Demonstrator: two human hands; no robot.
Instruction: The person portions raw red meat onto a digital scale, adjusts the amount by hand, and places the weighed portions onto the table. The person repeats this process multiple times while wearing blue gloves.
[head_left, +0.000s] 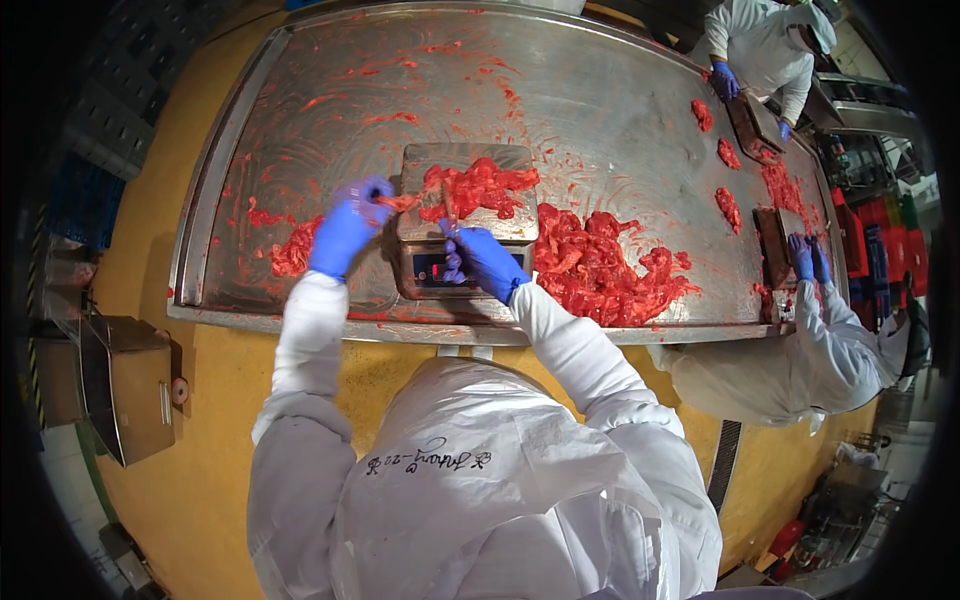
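Note:
My left hand (351, 223), in a blue glove, grips a strip of raw meat (399, 202) at the left edge of a metal bench scale (469, 233). A pile of red meat (482, 187) lies on the scale's plate. My right hand (484, 259), also gloved in blue, is closed around a thin tool, perhaps a knife, over the scale's front; its tip reaches the meat. The scale's display (437, 271) is partly covered by that hand. Right of the scale sits a larger heap of meat trimmings (600, 266), and a smaller heap (294, 249) lies behind my left wrist.
The stainless steel table (600, 97) has a raised rim and meat smears. Two co-workers in white, one at the far right corner (765, 45) and one at the near right (787, 367), handle other scales. Small meat portions (727, 210) lie near them. A metal box (131, 386) stands on the floor at left.

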